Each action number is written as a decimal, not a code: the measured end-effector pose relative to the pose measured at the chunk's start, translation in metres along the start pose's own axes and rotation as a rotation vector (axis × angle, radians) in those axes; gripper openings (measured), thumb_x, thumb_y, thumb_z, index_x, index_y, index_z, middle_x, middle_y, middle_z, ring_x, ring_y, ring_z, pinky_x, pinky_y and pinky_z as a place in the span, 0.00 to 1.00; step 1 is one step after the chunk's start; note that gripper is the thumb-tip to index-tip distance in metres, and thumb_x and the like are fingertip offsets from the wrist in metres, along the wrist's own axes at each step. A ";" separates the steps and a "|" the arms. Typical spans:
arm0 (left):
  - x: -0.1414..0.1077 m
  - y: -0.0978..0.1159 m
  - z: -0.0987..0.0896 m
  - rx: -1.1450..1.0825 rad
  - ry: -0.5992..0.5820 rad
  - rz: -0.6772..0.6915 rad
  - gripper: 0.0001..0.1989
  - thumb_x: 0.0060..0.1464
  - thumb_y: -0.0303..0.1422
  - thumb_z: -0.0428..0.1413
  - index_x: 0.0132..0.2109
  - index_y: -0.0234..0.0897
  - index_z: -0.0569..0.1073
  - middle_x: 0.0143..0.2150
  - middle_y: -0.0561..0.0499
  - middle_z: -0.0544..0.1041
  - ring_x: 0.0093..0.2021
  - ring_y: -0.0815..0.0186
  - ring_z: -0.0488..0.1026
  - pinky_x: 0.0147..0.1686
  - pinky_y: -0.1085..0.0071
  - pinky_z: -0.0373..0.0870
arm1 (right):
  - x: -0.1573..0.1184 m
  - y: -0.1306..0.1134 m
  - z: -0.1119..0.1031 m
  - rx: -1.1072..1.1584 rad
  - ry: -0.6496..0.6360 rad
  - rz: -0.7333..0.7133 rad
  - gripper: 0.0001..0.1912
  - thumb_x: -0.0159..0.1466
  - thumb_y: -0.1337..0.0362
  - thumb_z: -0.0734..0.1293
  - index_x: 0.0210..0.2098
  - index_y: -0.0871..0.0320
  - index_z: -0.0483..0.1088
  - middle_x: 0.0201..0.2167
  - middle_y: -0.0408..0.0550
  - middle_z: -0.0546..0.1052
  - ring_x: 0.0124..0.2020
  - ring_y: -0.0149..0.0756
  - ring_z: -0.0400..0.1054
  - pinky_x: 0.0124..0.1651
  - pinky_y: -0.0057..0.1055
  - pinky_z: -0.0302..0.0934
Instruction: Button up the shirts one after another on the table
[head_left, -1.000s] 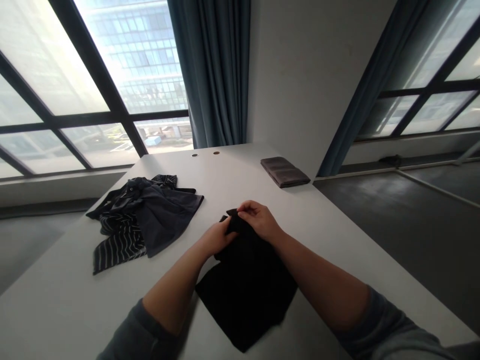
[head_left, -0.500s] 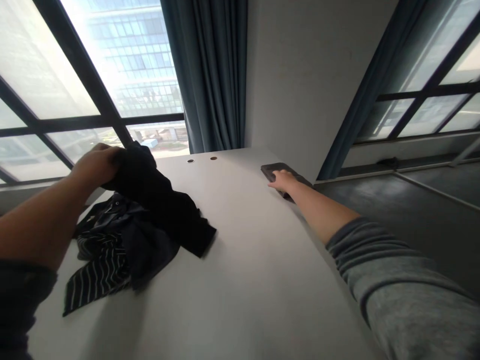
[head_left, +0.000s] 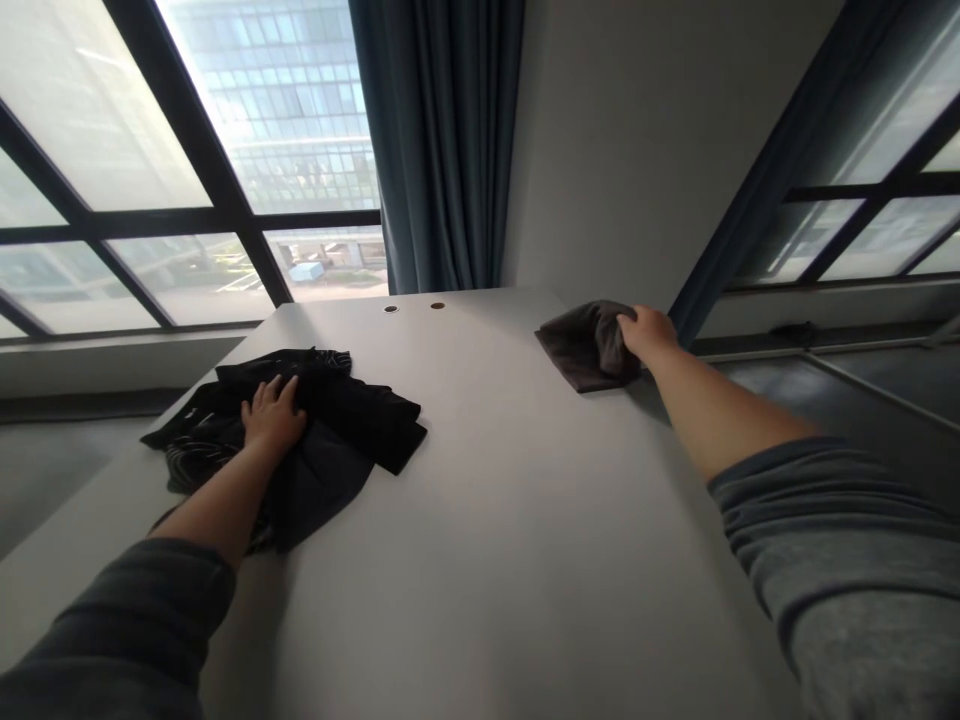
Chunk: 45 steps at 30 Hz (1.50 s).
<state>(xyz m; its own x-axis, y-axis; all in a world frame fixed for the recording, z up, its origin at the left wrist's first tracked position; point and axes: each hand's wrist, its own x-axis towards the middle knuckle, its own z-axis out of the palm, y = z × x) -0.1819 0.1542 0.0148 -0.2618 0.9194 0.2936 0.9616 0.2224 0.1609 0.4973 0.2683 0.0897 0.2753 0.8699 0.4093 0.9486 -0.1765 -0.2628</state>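
Observation:
On the left of the white table [head_left: 465, 520] lies a loose pile of dark clothes [head_left: 322, 490]. My left hand [head_left: 271, 415] rests on top of it, fingers spread against a black garment [head_left: 367, 415]. Part of a white-striped dark garment [head_left: 196, 462] shows beneath and beside my left forearm. At the right edge of the table, my right hand [head_left: 646, 332] grips a grey-brown folded cloth item [head_left: 585, 345] by its right end. That end is lifted and bunched, while the left part appears to touch the table. Its exact kind is unclear.
Two round holes, one pale-rimmed [head_left: 391, 309] and one brown [head_left: 437, 306], sit near the table's far edge. Behind stand a window [head_left: 300, 110], a blue-grey curtain [head_left: 442, 150] and a pale pillar [head_left: 622, 150]. Grey floor [head_left: 847, 420] lies beyond the right edge.
My left hand has put the black garment down on the pile and opened flat over it. My right hand has closed on the grey-brown cloth and raised its right end.

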 end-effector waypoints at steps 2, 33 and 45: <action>-0.012 0.010 -0.013 -0.023 0.098 0.037 0.37 0.59 0.32 0.52 0.75 0.40 0.60 0.78 0.39 0.54 0.77 0.43 0.48 0.73 0.38 0.45 | 0.005 -0.015 -0.049 0.045 0.081 -0.047 0.22 0.72 0.60 0.63 0.59 0.68 0.75 0.53 0.69 0.79 0.55 0.52 0.73 0.56 0.40 0.64; -0.171 0.120 -0.041 -0.399 -0.321 0.071 0.38 0.54 0.55 0.60 0.65 0.39 0.68 0.57 0.31 0.79 0.57 0.41 0.77 0.53 0.56 0.69 | -0.358 -0.135 -0.038 0.190 -0.610 -0.522 0.39 0.54 0.43 0.79 0.60 0.54 0.75 0.61 0.63 0.72 0.62 0.60 0.65 0.61 0.48 0.62; -0.092 0.110 -0.131 -0.131 -0.094 0.477 0.20 0.57 0.42 0.60 0.56 0.48 0.74 0.52 0.46 0.80 0.52 0.51 0.77 0.49 0.62 0.70 | -0.310 -0.225 -0.057 0.517 -0.380 -0.662 0.07 0.58 0.74 0.69 0.30 0.57 0.70 0.33 0.44 0.74 0.36 0.35 0.67 0.41 0.30 0.58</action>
<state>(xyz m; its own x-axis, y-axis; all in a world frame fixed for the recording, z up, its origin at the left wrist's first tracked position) -0.0625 0.0519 0.1289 0.2187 0.9353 0.2782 0.9523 -0.2667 0.1481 0.2073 0.0127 0.0715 -0.4550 0.8289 0.3254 0.6810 0.5593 -0.4727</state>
